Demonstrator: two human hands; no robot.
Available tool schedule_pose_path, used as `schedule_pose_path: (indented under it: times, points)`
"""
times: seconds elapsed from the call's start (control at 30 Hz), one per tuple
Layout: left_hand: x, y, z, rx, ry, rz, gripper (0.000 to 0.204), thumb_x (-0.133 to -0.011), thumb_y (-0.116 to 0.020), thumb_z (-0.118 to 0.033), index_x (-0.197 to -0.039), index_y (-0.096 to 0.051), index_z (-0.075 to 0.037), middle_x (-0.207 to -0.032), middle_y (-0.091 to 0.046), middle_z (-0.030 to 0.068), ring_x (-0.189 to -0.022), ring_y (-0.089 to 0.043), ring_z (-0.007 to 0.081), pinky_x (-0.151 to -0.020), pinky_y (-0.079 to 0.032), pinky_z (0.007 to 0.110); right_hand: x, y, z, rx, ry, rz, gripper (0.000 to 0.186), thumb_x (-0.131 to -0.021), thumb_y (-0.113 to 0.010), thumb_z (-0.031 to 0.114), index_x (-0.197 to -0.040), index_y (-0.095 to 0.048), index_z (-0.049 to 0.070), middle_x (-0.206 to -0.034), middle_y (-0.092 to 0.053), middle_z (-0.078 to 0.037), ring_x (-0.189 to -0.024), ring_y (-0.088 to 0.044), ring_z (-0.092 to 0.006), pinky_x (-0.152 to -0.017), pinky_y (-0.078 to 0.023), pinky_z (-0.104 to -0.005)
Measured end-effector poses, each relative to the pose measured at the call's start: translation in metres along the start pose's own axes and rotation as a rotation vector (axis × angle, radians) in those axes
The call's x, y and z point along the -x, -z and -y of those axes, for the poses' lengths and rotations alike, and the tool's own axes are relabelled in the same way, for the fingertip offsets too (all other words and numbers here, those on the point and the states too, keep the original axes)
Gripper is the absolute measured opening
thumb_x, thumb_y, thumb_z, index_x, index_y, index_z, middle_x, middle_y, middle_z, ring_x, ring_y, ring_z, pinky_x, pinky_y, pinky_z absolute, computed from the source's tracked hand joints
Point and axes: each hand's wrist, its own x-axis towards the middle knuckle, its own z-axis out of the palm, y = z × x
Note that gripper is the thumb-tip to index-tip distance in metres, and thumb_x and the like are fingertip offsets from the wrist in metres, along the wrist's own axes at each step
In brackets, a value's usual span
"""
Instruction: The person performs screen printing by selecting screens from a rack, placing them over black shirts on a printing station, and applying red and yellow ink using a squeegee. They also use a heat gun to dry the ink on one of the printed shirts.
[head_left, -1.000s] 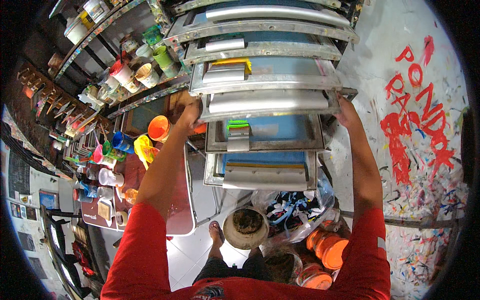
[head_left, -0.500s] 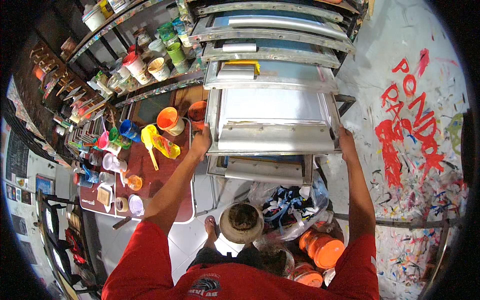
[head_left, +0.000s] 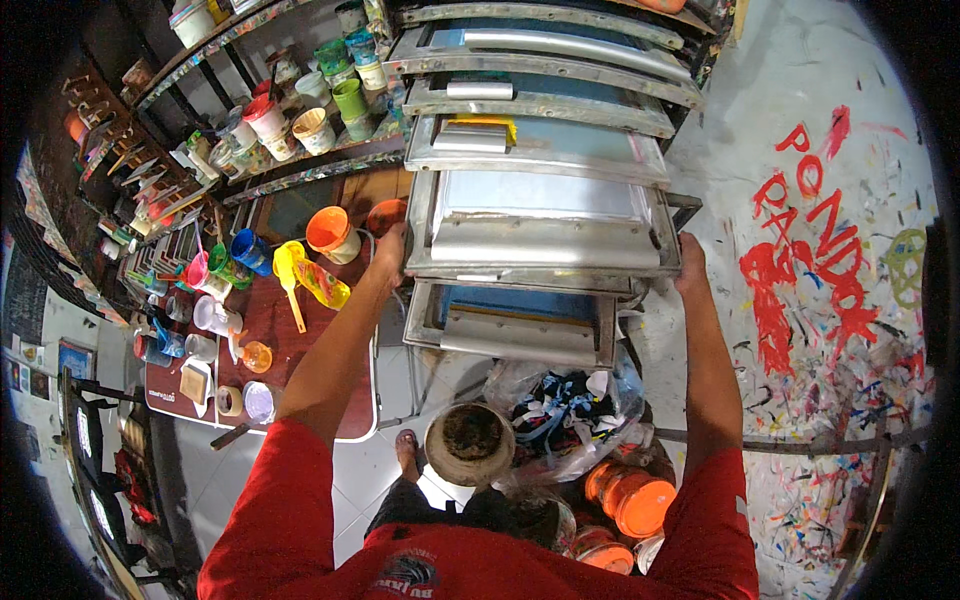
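Note:
A metal-edged screen printing frame (head_left: 423,225) sits in the rack in front of me, pale sheets (head_left: 540,195) and a wide silver bar (head_left: 545,242) lying within it. My left hand (head_left: 390,252) is closed at its left side near the front corner. Against the front right corner is my right hand (head_left: 690,265), also closed, its fingertips partly hidden by the frame edge. Just below, another frame (head_left: 430,325) with a blue mesh and a silver bar juts toward me. Several more frames, among them one with a yellow-edged piece (head_left: 512,128), are stacked above.
On my left, a dark red table (head_left: 310,390) carries paint cups, an orange tub (head_left: 333,233) and a yellow scoop (head_left: 312,280). Shelves of paint pots (head_left: 313,130) stand behind. Below are a bucket (head_left: 470,445), a bag of scraps (head_left: 570,410) and orange-lidded tubs (head_left: 640,503).
The held frame has slid away from me, deeper into the rack, with both hands following. More of the frame below it now shows. The view has shifted slightly.

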Motion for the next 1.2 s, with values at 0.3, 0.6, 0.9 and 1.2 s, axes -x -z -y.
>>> schedule_pose_path:
  times: [0.3,0.6,0.9,1.2]
  points:
    - [-0.053,-0.031,-0.042,-0.014,-0.095,0.081,0.036,-0.097,-0.038,-0.031,-0.109,-0.059,-0.005,-0.1,-0.065,0.0096,-0.081,-0.062,0.0219,-0.063,-0.051,0.04,-0.082,-0.022,-0.013,-0.224,0.024,-0.019,0.028,-0.092,-0.041,0.023,-0.106,-0.06,0.01,-0.107,-0.064,-0.009,-0.099,-0.06,-0.0274,-0.087,-0.048,-0.0436]
    - [-0.096,-0.037,-0.058,-0.003,-0.16,0.171,0.038,-0.1,-0.037,-0.031,-0.12,-0.055,-0.004,-0.104,-0.066,0.0095,-0.081,-0.063,0.0211,-0.067,-0.05,0.038,-0.112,-0.049,-0.004,-0.281,0.072,-0.144,0.036,-0.097,-0.035,0.024,-0.123,-0.052,0.007,-0.121,-0.06,-0.011,-0.11,-0.057,-0.0275,-0.095,-0.047,-0.0415]
    - [-0.057,-0.034,-0.058,0.088,-0.108,0.089,0.055,-0.098,-0.031,-0.055,-0.129,-0.048,-0.013,-0.115,-0.058,0.0075,-0.1,-0.057,0.0237,-0.084,-0.046,0.04,-0.038,-0.041,-0.025,-0.386,0.212,-0.352,0.05,-0.099,-0.039,0.042,-0.13,-0.042,0.003,-0.134,-0.048,-0.018,-0.123,-0.047,-0.0298,-0.103,-0.04,-0.048]
    - [0.15,0.079,0.192,-0.16,-0.183,-0.036,0.04,-0.1,-0.037,-0.044,-0.1,-0.054,-0.008,-0.087,-0.057,0.0054,-0.078,-0.053,0.0168,-0.072,-0.043,0.032,0.279,-0.02,-0.318,0.098,0.135,-0.673,0.03,-0.096,-0.049,0.023,-0.103,-0.063,-0.002,-0.097,-0.063,-0.008,-0.093,-0.059,-0.0189,-0.085,-0.047,-0.0343]
